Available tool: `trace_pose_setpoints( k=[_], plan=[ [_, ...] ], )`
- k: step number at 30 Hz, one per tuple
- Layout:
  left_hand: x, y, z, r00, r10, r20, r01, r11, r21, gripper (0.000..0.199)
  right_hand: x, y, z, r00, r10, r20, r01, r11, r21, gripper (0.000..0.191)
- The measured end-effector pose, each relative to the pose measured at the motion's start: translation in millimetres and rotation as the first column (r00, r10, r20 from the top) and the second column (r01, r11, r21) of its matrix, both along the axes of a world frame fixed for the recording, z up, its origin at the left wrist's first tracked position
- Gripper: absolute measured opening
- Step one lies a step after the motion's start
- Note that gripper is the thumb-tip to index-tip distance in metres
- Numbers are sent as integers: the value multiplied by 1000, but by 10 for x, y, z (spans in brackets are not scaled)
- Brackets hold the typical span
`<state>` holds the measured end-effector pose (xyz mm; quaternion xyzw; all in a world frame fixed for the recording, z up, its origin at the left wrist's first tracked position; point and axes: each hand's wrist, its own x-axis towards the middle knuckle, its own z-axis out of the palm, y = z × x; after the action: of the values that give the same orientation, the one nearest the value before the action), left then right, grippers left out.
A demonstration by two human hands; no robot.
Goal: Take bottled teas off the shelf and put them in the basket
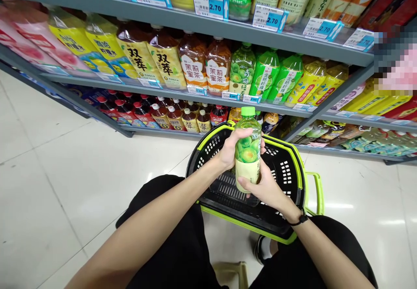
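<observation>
A green-capped bottle (248, 167) with green fruit on its label stands nearly upright between my two hands, above a black basket with a lime-green rim (247, 222). My left hand (232, 147) is closed round the upper part of the bottle, thumb across the front. Lower down, my right hand (264, 185) grips the bottle from the right, its thumb on the pale part of the label. Most fingers of both hands are hidden behind the bottle. Through the basket's slotted walls the floor shows in places.
Beyond the basket, shelves (182, 93) hold rows of drink bottles, with price tags (210, 5) along the edges. A lime-green handle (317, 193) sticks out at the basket's right. My knees flank the basket, and part of a stool (243, 274) shows below.
</observation>
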<state>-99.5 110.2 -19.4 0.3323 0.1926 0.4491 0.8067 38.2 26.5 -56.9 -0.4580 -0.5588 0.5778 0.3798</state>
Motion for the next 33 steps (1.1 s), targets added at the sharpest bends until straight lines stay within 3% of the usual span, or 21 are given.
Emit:
trace_pose_setpoints(
  k=[11,18,33],
  plan=[
    [13,-11,14,999,29,-36,-31,999,-35,61,2,6,-11,1000,-8,17,9,1000,-12,66],
    [40,-24,7,997,50,-66,-47,998,43,53,-56,45,-75,983,-162,91,150,980,130,75],
    [56,-20,-26,997,53,-49,-49,995,83,50,-64,49,-82,986,-151,71,141,982,128,68]
  ],
)
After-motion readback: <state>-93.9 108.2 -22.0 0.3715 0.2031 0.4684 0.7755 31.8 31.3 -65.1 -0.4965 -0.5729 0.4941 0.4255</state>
